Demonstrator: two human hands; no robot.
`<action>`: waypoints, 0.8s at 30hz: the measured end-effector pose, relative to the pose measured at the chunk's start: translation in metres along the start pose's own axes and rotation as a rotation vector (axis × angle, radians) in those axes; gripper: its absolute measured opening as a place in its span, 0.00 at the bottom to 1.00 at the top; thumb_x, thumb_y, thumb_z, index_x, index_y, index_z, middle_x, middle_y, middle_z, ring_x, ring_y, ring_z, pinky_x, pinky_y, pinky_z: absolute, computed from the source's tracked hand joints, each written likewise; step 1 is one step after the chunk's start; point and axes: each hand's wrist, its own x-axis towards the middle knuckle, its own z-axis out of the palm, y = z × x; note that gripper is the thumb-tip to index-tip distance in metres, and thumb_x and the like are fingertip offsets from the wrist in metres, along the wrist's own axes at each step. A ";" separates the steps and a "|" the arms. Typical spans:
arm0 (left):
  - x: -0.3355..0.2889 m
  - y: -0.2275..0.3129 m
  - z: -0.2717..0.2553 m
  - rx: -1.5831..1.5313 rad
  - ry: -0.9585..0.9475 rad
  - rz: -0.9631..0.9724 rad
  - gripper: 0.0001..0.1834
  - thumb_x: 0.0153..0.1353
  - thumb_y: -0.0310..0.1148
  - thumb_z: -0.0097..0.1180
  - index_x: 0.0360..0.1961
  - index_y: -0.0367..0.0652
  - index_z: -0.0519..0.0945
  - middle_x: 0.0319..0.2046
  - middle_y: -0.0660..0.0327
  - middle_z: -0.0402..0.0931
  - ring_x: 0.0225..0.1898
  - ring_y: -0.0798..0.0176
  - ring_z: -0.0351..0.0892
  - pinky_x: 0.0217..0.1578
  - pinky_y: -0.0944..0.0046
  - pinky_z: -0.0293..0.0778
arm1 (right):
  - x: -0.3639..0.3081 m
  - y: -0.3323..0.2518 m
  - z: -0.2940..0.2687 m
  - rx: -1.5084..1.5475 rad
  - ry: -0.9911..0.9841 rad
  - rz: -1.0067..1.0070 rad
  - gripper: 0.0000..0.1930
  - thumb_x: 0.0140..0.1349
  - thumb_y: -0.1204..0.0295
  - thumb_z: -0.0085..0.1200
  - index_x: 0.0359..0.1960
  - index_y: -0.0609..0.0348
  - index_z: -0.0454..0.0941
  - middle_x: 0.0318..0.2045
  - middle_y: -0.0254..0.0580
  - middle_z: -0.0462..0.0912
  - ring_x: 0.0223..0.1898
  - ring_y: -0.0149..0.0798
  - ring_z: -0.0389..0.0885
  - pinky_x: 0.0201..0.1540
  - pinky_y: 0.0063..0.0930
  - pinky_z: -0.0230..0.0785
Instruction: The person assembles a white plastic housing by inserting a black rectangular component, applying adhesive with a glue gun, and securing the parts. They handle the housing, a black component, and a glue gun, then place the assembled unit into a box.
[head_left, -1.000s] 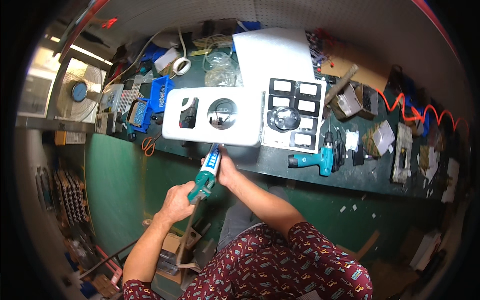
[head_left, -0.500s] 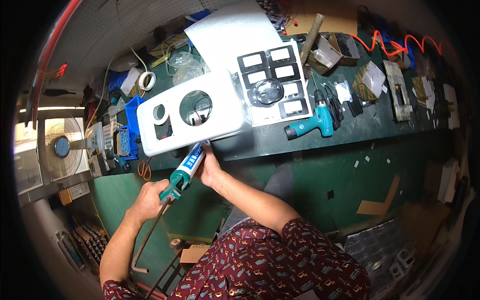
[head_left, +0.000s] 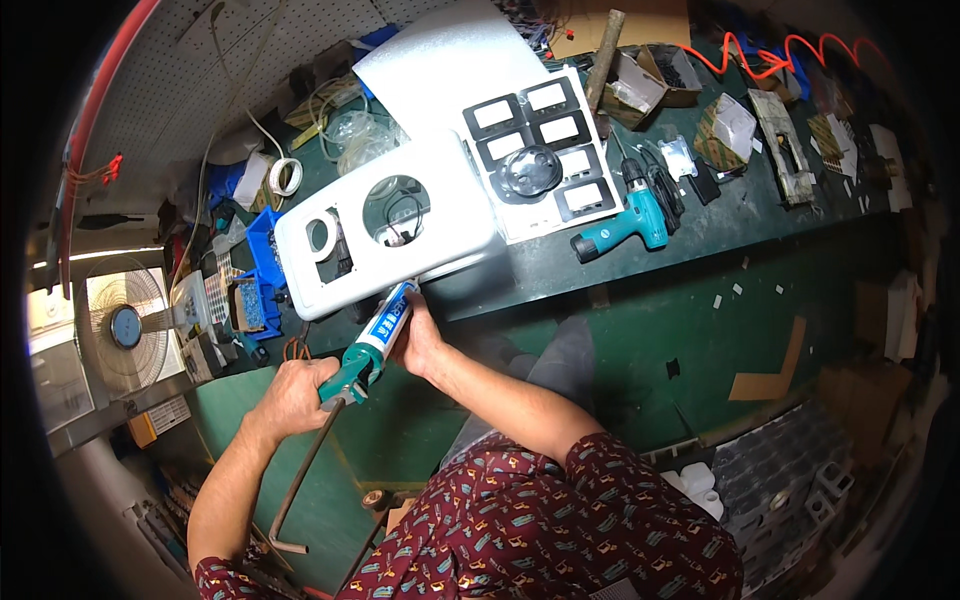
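Bench (head_left: pixel 740 217): dark green, cluttered
Fan (head_left: pixel 125 325): stood at far left
Caulking gun (head_left: pixel 352 370): grasped — by left hand (head_left: pixel 293 395), right hand (head_left: pixel 421 336)

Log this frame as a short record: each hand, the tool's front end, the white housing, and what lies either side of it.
Left hand: grips caulking gun at its teal rear
Right hand: holds its white-and-blue cartridge
Tool front: at white housing's near edge; contact unclear
Housing openings: one round, one rectangular
Right of housing: black panels, cordless drill
Left of housing: blue bins
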 end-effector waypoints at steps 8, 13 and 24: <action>-0.001 0.004 -0.002 0.037 -0.036 0.000 0.12 0.49 0.32 0.64 0.26 0.38 0.73 0.25 0.50 0.76 0.30 0.40 0.77 0.31 0.49 0.72 | 0.002 0.001 -0.004 -0.001 -0.015 -0.009 0.28 0.65 0.38 0.47 0.42 0.51 0.79 0.37 0.35 0.84 0.41 0.40 0.84 0.51 0.42 0.77; -0.004 -0.003 0.005 0.002 0.001 0.022 0.16 0.51 0.39 0.64 0.26 0.38 0.74 0.23 0.48 0.73 0.28 0.38 0.74 0.29 0.50 0.70 | 0.001 0.004 -0.004 0.016 -0.008 -0.016 0.27 0.63 0.40 0.50 0.41 0.52 0.79 0.36 0.36 0.83 0.41 0.40 0.83 0.51 0.42 0.76; -0.003 -0.012 0.007 0.062 -0.010 0.048 0.19 0.50 0.43 0.65 0.26 0.38 0.73 0.23 0.48 0.74 0.28 0.38 0.76 0.28 0.50 0.71 | 0.001 0.006 -0.005 0.082 -0.015 -0.053 0.26 0.62 0.42 0.53 0.39 0.54 0.78 0.34 0.37 0.83 0.40 0.40 0.83 0.50 0.40 0.76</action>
